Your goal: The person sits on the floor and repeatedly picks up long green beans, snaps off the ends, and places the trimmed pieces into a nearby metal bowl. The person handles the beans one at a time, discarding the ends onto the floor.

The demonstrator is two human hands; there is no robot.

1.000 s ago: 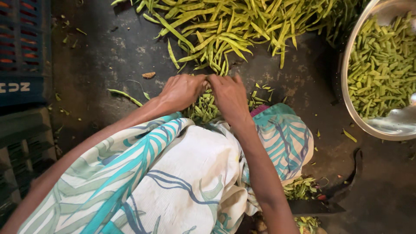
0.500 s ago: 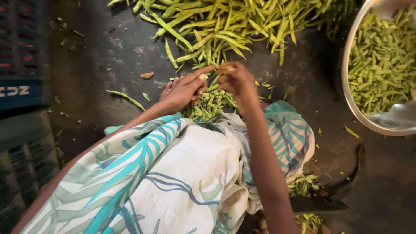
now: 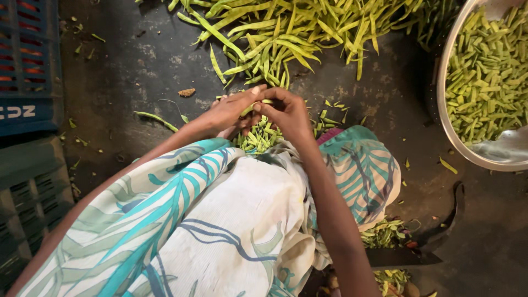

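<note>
Where the two hands meet above the lap, the left hand (image 3: 228,113) and the right hand (image 3: 289,113) pinch the same slim green bean pod (image 3: 254,104) between them, fingers closed on it from either end, just over a small heap of cut bean pieces (image 3: 256,137) lying on the cloth. That cloth is a thin, softly creased garment (image 3: 220,220), white with teal and grey leaf shapes, draped over the knees and filling the lower half of the view.

Beyond the hands, a loose pile of whole beans (image 3: 297,30) spreads over the floor (image 3: 137,66): long, flat, tapering pods, yellow-green and slightly glossy, lying criss-cross. The floor itself is dark, rough and blotchy, dotted with stray snippets of green and one dry brown scrap (image 3: 187,92).

At the right edge, a round metal bowl (image 3: 443,104) with a smooth, dull silver rim holds a deep layer of short chopped bean pieces (image 3: 484,71); a bare patch of its shiny wall shows at the lower side. On the left stands a blue plastic crate (image 3: 30,60) with a grid of slots, and below it a darker green crate (image 3: 27,192) of the same ribbed build. Near the right knee, more green trimmings (image 3: 385,234) lie beside a dark curved blade (image 3: 440,242).
</note>
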